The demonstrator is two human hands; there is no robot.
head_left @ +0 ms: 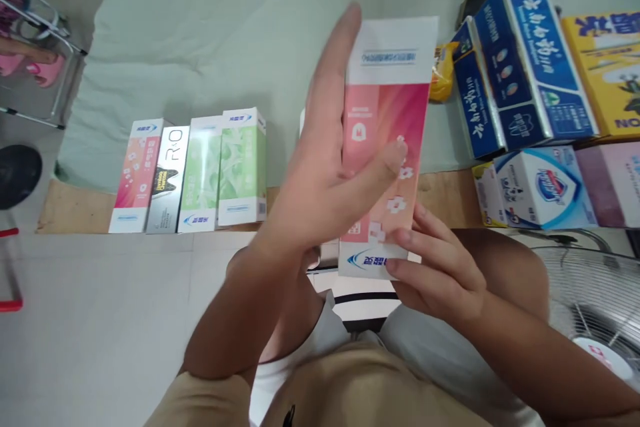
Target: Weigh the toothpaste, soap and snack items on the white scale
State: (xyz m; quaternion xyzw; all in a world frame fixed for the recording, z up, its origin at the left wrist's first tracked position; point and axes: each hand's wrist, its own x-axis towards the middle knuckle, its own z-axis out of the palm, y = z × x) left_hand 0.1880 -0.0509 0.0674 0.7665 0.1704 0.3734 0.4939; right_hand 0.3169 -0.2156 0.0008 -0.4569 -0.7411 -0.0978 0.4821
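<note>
In front of my lap I hold a pink, orange and white toothpaste box (387, 113) upright with both hands. My left hand (335, 160) lies along its left side, thumb across the front face and a long finger stretched up the edge. Against the lower right edge, my right hand (445, 267) grips with its fingertips on the front. To the left, a row of boxes stands along the table edge: a similar pink box (134, 173), a silver and black box (169, 180) and two green and white boxes (243, 170).
Blue boxes (525, 67), a yellow box (607, 73), a blue and white Safeguard-style box (545, 187) and a yellow packet (443, 73) sit on the right. A pale green cloth (215, 27) covers the table. A fan (595, 300) stands at lower right.
</note>
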